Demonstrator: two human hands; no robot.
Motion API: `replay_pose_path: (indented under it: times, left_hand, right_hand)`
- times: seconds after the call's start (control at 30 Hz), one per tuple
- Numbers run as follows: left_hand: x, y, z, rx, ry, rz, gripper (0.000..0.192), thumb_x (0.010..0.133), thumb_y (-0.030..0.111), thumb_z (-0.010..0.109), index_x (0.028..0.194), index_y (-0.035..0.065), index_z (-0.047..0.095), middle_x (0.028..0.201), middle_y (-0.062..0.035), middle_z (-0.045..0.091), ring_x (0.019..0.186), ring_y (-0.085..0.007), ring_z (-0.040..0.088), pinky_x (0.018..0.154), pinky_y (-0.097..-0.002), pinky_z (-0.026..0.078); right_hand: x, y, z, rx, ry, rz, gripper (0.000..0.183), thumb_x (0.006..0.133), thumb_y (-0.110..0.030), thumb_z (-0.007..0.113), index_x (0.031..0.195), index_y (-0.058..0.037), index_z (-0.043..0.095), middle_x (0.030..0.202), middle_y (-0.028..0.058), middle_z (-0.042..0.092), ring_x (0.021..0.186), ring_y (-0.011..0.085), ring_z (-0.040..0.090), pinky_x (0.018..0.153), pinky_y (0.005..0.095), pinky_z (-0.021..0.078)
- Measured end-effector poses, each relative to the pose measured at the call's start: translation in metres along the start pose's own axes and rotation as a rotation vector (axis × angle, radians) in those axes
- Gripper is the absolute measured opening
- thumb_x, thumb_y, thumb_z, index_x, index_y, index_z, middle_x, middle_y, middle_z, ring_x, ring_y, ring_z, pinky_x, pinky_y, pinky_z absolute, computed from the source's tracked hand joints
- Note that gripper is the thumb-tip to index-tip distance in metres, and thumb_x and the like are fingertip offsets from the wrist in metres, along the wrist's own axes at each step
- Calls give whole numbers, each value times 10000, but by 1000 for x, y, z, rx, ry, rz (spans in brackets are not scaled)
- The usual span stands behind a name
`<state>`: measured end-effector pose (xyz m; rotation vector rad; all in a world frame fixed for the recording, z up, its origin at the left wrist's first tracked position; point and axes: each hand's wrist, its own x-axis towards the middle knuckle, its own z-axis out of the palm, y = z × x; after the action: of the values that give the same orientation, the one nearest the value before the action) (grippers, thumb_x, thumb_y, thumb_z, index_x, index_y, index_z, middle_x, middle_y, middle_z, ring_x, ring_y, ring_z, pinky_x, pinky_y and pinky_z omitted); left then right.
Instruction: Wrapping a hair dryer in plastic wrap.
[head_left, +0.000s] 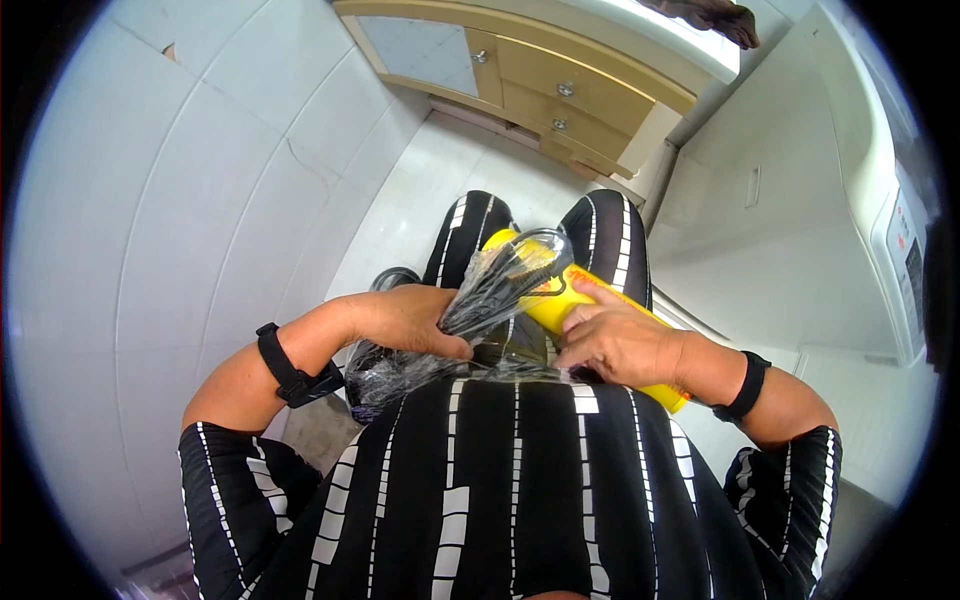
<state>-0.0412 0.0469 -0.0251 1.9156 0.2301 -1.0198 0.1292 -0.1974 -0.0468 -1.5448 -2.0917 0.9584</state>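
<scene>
My left hand (409, 319) grips a bundle of black cord (491, 289) wrapped in clear plastic film, with a cord loop sticking up at its far end. Below that hand, a dark object (386, 375), also wrapped in film, lies against my left side; what it is cannot be made out. A yellow cylindrical roll or tube (544, 311) with red lettering lies slantwise across my lap, partly under the bundle. Over it is my right hand (619, 337), its fingers curled on the edge of clear plastic film (517, 367) stretched near my belly.
Ahead stands a tan cabinet (577, 71) with knobs, below a white basin edge with a dark cloth (709, 19). A white appliance (780, 195) with a control panel stands close on the right. A white tiled wall (202, 187) rises on the left.
</scene>
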Motion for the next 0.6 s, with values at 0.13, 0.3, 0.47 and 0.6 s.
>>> replay_pose_path:
  times: [0.13, 0.3, 0.47, 0.6]
  left_hand:
    - [-1, 3, 0, -33, 5, 3, 568, 779, 395, 688, 1136, -20, 538, 1011, -143, 656, 938, -233, 622, 866, -313, 470]
    - [-1, -2, 1, -52, 30, 23, 546, 769, 366, 693, 1124, -22, 548, 993, -138, 660, 921, -225, 622, 856, -308, 469]
    - [-2, -5, 0, -76, 39, 2, 515, 765, 351, 689, 1094, -25, 562, 952, -128, 665, 890, -216, 626, 837, -302, 474]
    - [-1, -9, 1, -66, 60, 21, 515, 765, 352, 690, 1093, -24, 563, 949, -127, 665, 887, -212, 626, 832, -303, 475]
  right_hand:
    - [1, -1, -5, 42, -15, 55, 337, 784, -39, 519, 1030, -182, 699, 801, 45, 581, 908, 198, 591, 1139, 505, 138]
    - [3, -1, -11, 42, -31, 69, 373, 795, -66, 497, 1099, -180, 682, 774, 57, 576, 871, 210, 601, 1140, 507, 139]
    - [7, 3, -10, 26, -46, 108, 437, 796, -59, 498, 1179, -209, 647, 780, 64, 593, 861, 215, 607, 1141, 514, 163]
    - [13, 0, -20, 4, -107, 168, 476, 821, -122, 592, 1279, -254, 569, 682, 9, 590, 760, 177, 624, 1143, 519, 180]
